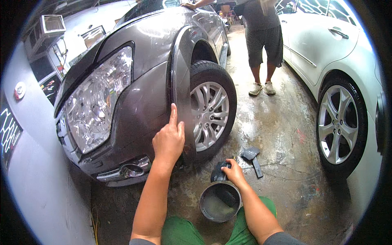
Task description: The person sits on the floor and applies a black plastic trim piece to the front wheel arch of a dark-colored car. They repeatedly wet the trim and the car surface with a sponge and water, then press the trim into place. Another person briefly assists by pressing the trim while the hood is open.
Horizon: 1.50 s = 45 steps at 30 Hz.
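Observation:
My left hand (169,139) reaches to the front of a dark grey car (149,92). Its index finger is stretched out along the edge of the wheel-arch trim (176,77), with the other fingers curled and nothing visible in them. Just beyond a round bucket (202,210) of cloudy water, my right hand (234,171) pinches a dark flat piece (219,171), which looks like a wet sheet of sandpaper. Another dark block (226,197) sits partly in the water. My fingers hide part of the held piece.
A dark pad (250,153) and a narrow dark strip (257,168) lie on the wet concrete floor. The front wheel (210,110) stands close by. A white car (314,53) is at right, a wall (45,179) at left. Another person (265,41) stands between the cars.

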Each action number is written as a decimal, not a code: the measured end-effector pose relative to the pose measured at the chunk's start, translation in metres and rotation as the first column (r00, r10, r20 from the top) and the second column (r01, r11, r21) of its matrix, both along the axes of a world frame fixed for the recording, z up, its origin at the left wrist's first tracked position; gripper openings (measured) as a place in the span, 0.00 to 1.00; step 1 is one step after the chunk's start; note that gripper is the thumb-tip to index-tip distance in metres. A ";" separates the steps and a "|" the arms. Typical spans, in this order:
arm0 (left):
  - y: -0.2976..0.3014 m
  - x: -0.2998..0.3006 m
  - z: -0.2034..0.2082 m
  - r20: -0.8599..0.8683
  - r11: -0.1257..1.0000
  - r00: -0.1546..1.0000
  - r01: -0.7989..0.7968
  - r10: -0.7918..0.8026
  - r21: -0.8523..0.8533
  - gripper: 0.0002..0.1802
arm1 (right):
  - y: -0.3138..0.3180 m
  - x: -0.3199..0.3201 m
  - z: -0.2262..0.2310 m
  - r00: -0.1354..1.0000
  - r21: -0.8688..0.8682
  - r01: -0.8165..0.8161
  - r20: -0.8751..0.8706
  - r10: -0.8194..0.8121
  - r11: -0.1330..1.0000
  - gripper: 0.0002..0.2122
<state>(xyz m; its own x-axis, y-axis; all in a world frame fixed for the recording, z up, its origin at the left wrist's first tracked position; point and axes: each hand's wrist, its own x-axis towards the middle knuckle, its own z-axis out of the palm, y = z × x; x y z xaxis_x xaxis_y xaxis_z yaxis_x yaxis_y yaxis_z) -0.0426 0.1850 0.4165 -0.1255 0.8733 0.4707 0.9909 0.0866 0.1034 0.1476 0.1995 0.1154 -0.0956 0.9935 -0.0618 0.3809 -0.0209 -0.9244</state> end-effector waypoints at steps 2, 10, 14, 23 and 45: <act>-0.007 0.004 -0.005 -0.103 1.000 0.995 0.002 -0.003 -0.009 0.39 | 0.005 -0.002 -0.004 0.995 0.011 0.011 -0.100 -0.010 1.000 0.30; -0.010 0.007 -0.011 -0.146 0.995 0.988 -0.060 0.048 -0.080 0.42 | 0.004 0.004 0.007 0.763 -0.112 -0.352 -0.610 0.215 0.930 0.27; -0.013 0.009 -0.012 -0.106 0.993 0.993 -0.056 0.045 -0.101 0.42 | 0.013 0.007 0.006 0.774 -0.170 -0.237 -0.628 0.080 0.956 0.14; -0.043 0.029 -0.073 0.269 0.976 0.940 0.218 -0.210 0.002 0.24 | 0.006 0.018 0.049 0.638 -0.332 -0.270 -0.765 -0.090 0.904 0.09; -0.013 0.049 -0.204 0.756 0.996 0.653 0.094 -0.056 -0.007 0.13 | 0.007 0.026 0.049 0.733 -0.196 -0.330 -0.670 0.119 0.923 0.23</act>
<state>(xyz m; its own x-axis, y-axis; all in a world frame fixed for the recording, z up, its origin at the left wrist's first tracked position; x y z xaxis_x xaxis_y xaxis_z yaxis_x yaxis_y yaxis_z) 0.0062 0.1717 0.2129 -0.3539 0.9120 0.2074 0.5770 0.0383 0.8159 0.1734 0.2063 0.1645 -0.4344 0.8835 -0.1751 -0.2644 -0.3109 -0.9129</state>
